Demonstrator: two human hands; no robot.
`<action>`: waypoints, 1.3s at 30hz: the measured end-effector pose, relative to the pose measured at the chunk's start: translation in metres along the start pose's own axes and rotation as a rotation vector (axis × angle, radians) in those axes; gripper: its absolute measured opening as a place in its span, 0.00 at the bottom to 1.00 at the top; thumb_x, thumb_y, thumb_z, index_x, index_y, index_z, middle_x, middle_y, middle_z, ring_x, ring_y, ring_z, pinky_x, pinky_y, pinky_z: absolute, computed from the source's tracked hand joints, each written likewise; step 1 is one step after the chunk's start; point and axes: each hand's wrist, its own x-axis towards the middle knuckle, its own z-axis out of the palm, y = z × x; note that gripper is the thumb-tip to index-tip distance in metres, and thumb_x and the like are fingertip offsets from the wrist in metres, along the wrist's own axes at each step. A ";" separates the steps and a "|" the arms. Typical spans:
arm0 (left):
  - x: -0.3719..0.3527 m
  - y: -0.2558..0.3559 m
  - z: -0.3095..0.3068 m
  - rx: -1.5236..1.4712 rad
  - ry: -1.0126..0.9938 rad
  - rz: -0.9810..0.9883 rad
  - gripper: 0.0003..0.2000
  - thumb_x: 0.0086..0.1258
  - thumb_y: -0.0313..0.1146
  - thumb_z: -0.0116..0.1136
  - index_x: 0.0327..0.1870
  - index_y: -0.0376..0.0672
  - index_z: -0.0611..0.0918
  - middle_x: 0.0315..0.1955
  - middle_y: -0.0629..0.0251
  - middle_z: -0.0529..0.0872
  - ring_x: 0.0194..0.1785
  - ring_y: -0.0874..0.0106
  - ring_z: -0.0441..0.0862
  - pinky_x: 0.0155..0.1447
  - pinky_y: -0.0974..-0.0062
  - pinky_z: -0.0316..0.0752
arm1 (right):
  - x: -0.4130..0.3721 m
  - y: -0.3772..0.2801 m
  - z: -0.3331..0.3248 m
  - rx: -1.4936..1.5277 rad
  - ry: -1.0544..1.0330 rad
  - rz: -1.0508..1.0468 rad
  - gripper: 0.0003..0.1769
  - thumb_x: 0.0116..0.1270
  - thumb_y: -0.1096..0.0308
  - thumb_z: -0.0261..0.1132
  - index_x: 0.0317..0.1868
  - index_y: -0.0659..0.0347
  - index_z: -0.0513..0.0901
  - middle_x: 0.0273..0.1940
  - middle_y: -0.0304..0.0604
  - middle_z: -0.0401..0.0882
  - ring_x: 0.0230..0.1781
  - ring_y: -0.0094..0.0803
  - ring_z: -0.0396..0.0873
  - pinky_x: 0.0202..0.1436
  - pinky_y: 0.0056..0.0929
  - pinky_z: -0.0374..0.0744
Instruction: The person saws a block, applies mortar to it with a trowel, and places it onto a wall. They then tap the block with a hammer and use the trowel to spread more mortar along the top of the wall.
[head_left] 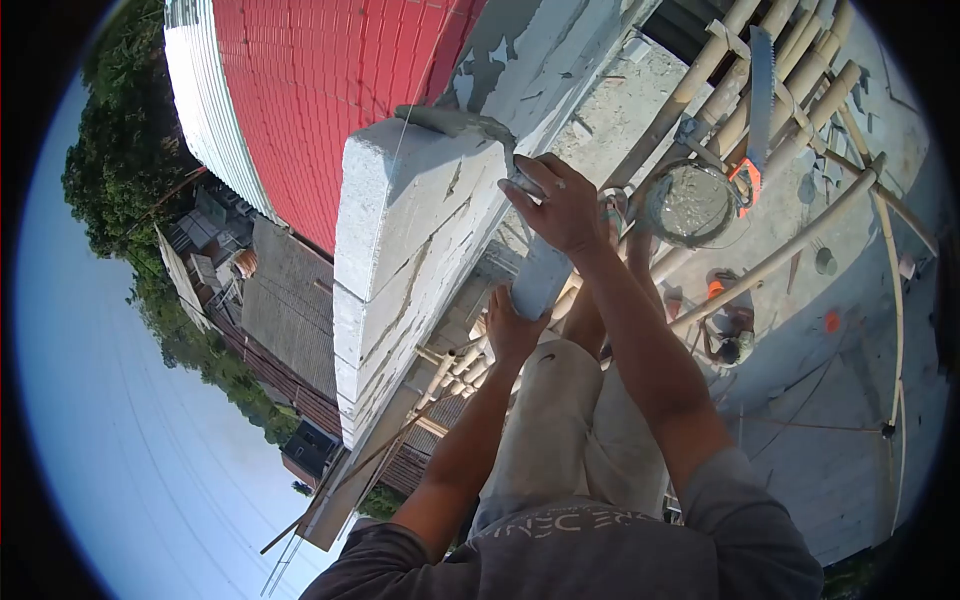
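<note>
My right hand (560, 205) is closed at the near end of the wall top, its fingers around a mortar-smeared grey tool (521, 184) that is mostly hidden. Wet grey mortar (455, 122) lies along the top edge of the white block wall (400, 205) and reaches down toward those fingers. Lower down, my left hand (515, 328) grips the bottom end of a flat grey board (541, 277). The board's upper end passes beneath my right hand and forearm.
A bucket of mortar (690, 203) stands right of my feet, beside a handsaw (761, 110) with an orange handle. Bamboo poles (780, 245) form scaffolding around me. Another person (730, 330) is far below. Beyond the wall lies a red roof (320, 90).
</note>
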 end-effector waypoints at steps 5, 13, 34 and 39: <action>-0.007 -0.006 0.004 -0.066 0.015 -0.040 0.36 0.46 0.41 0.80 0.55 0.40 0.71 0.49 0.46 0.80 0.55 0.43 0.79 0.58 0.45 0.74 | -0.005 -0.036 -0.004 -0.056 -0.021 -0.144 0.20 0.60 0.58 0.79 0.52 0.52 0.88 0.37 0.39 0.84 0.30 0.38 0.85 0.34 0.35 0.84; -0.010 -0.008 0.005 -0.057 -0.049 -0.138 0.37 0.49 0.42 0.79 0.58 0.39 0.70 0.54 0.50 0.78 0.60 0.47 0.76 0.62 0.48 0.73 | -0.006 -0.008 0.019 -0.102 0.085 0.186 0.22 0.59 0.58 0.80 0.52 0.53 0.88 0.38 0.40 0.83 0.32 0.37 0.85 0.35 0.35 0.83; 0.103 0.024 0.022 -0.673 -0.370 -0.443 0.48 0.54 0.49 0.78 0.70 0.25 0.67 0.59 0.38 0.79 0.60 0.55 0.82 0.62 0.55 0.79 | -0.205 0.156 -0.198 -0.702 -0.112 1.089 0.28 0.74 0.43 0.58 0.56 0.58 0.84 0.54 0.59 0.85 0.55 0.58 0.83 0.58 0.53 0.80; 0.094 0.052 0.028 -0.991 -0.542 -0.567 0.41 0.65 0.49 0.71 0.72 0.30 0.68 0.64 0.43 0.77 0.67 0.56 0.77 0.67 0.53 0.76 | -0.198 0.233 -0.170 -0.595 -0.110 1.159 0.31 0.68 0.39 0.64 0.51 0.61 0.88 0.45 0.57 0.89 0.45 0.53 0.88 0.50 0.50 0.83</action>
